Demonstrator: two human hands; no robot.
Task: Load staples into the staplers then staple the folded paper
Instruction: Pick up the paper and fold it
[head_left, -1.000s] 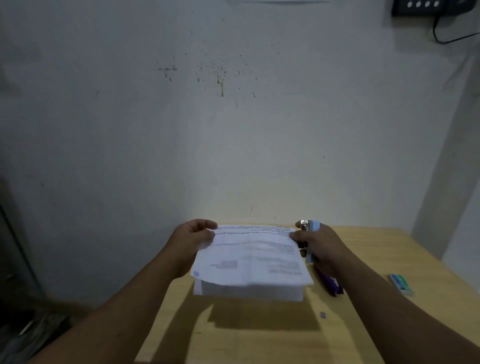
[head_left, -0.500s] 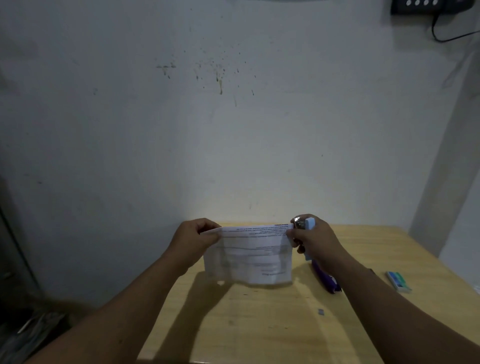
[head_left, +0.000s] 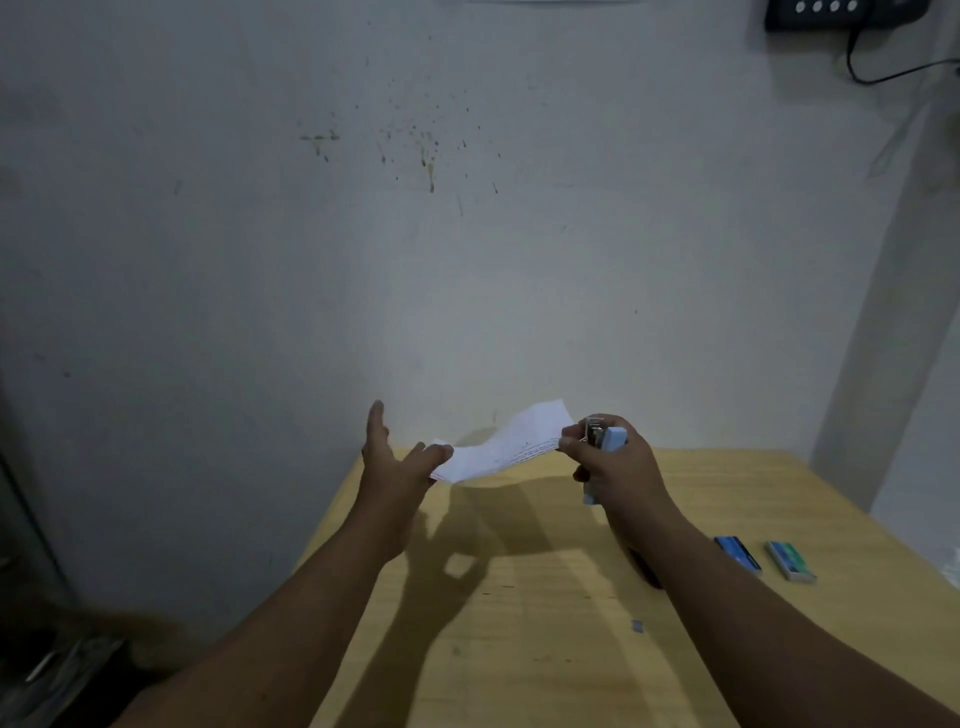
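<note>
Right hand (head_left: 615, 462) grips light-blue stapler (head_left: 602, 452), fingers pinching folded paper (head_left: 501, 446) at its mouth, probably mid-staple. Left hand (head_left: 397, 457) fingers spread, supporting paper's far edge above table (head_left: 519, 649).

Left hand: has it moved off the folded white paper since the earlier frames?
Yes. The left hand has opened and swung left toward the wooden table's left edge; the folded white paper hangs from the right hand.
</note>
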